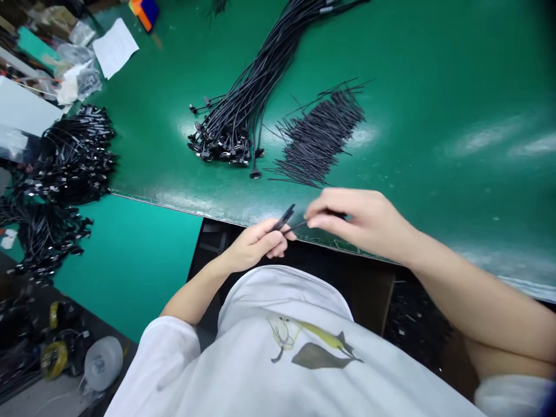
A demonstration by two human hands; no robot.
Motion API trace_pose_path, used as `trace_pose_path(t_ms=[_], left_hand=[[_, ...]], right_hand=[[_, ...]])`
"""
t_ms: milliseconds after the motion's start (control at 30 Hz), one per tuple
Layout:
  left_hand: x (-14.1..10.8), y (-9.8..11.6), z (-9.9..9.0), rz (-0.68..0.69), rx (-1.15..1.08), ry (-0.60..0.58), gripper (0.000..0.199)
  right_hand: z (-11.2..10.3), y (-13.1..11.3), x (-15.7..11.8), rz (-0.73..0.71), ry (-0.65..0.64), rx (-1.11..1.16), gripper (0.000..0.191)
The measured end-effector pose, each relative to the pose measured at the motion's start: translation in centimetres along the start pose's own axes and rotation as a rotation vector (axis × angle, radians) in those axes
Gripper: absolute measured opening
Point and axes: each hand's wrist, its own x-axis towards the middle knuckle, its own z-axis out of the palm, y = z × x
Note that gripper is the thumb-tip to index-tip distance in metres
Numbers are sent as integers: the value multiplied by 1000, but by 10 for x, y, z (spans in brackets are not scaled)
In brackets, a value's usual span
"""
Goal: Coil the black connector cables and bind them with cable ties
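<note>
Near the table's front edge, my left hand (260, 242) is closed around a few thin black pieces (284, 216) that stick up past its fingers. To its right, my right hand (351, 219) pinches a thin black strand (298, 226) that runs across to the left fingers. Part of what it holds is hidden in the palm. Beyond the hands lies a pile of short thin black strips (319, 139). Left of that pile, a bundle of long black cables (260, 78) lies with its connector ends towards me.
The green table (434, 145) has its front edge just under my hands. Heaps of black cables (72, 159) lie at the left. Farther back are a white paper (115, 48) and an orange-blue block (145, 13). A white spool (103, 363) sits at lower left.
</note>
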Motion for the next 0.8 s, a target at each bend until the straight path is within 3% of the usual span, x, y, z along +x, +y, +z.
trace_pose_path(t_ms=[67, 167, 233, 367, 467, 633, 700, 800], left_hand=[[0, 4, 0, 20, -138, 57, 44], [4, 1, 0, 25, -255, 136, 42], [10, -11, 0, 56, -216, 165, 45], [18, -40, 1, 141, -8, 222, 48], [20, -47, 0, 141, 155, 224, 48], [21, -36, -5, -31, 562, 92, 70], [21, -35, -4, -74, 655, 56, 56], [23, -39, 2, -26, 674, 36, 29]], right_hand=[[13, 16, 4, 132, 112, 248, 49], [45, 27, 2, 320, 115, 563, 54], [63, 23, 1, 420, 193, 791, 59], [80, 2, 9, 495, 506, 1171, 60], [85, -12, 13, 441, 530, 1205, 50], [92, -15, 7, 442, 420, 1153, 64], [90, -13, 6, 442, 438, 1145, 64], [84, -9, 7, 421, 484, 1118, 61]])
